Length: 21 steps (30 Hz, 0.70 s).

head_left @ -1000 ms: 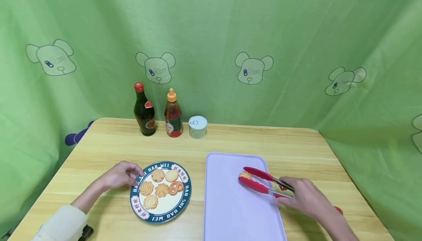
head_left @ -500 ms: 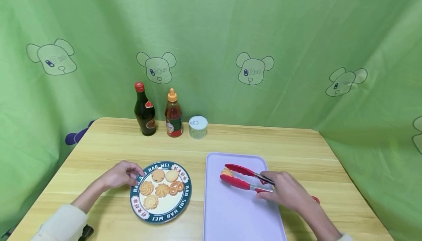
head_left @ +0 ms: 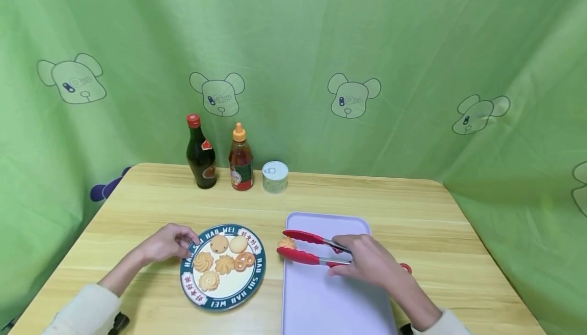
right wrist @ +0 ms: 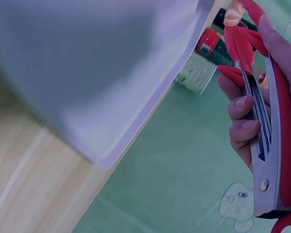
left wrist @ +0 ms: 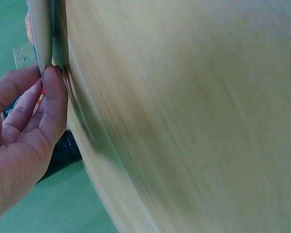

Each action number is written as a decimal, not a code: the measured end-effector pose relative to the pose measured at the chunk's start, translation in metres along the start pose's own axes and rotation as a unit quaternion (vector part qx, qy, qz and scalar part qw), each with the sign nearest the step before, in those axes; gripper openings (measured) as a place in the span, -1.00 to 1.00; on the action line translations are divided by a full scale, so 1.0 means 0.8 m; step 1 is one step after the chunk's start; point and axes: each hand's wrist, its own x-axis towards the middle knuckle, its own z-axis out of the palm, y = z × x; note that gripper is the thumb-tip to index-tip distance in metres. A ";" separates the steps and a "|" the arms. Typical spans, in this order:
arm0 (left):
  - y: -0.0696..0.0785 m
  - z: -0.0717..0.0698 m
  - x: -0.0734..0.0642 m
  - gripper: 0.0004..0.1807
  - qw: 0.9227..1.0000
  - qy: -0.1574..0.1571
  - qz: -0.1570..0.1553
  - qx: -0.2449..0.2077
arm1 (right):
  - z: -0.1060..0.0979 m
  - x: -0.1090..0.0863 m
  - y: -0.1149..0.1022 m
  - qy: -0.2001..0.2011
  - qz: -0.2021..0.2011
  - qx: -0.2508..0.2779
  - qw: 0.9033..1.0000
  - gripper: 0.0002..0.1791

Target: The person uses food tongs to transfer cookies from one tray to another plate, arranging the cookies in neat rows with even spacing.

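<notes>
My right hand (head_left: 367,259) grips red-tipped metal tongs (head_left: 304,257) above the lilac tray (head_left: 335,294). Pinched between the tong tips is a ridged cookie (head_left: 287,243), over the tray's left edge. In the right wrist view the fingers curl round the tongs' handles (right wrist: 286,141) and the cookie (right wrist: 234,14) shows at the far end. My left hand (head_left: 167,243) pinches the rim of a round plate (head_left: 249,288) between thumb and fingers, as the left wrist view shows at the plate's edge (left wrist: 42,43). Several cookies (head_left: 224,264), one pretzel-shaped (head_left: 244,260), lie on the plate.
At the back of the wooden table (head_left: 367,192) stand a dark bottle with a red cap (head_left: 202,159), a sauce bottle with an orange cap (head_left: 241,164) and a small can (head_left: 275,177). A green curtain (head_left: 293,45) hangs behind and at both sides.
My right hand has carried the tongs and cookie leftward across the tray, from its right side to its left edge. The left hand and the plate have stayed in place.
</notes>
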 end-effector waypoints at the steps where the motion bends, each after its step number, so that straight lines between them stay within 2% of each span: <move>1: 0.000 0.000 0.000 -0.66 1.000 0.000 0.000 0.001 | 0.001 0.002 -0.003 -0.001 -0.002 0.002 1.000 -0.34; 11: -0.001 0.000 -0.002 -0.66 1.000 0.002 -0.003 0.008 | 0.016 0.021 -0.037 -0.015 -0.052 0.029 0.998 -0.37; 17: 0.001 0.000 -0.002 -0.66 1.000 0.005 -0.004 0.012 | 0.025 0.028 -0.057 -0.010 -0.095 0.024 0.995 -0.40; 21: 0.002 0.000 -0.001 -0.66 1.000 0.006 -0.004 0.014 | 0.029 0.031 -0.068 -0.021 -0.113 0.012 0.993 -0.42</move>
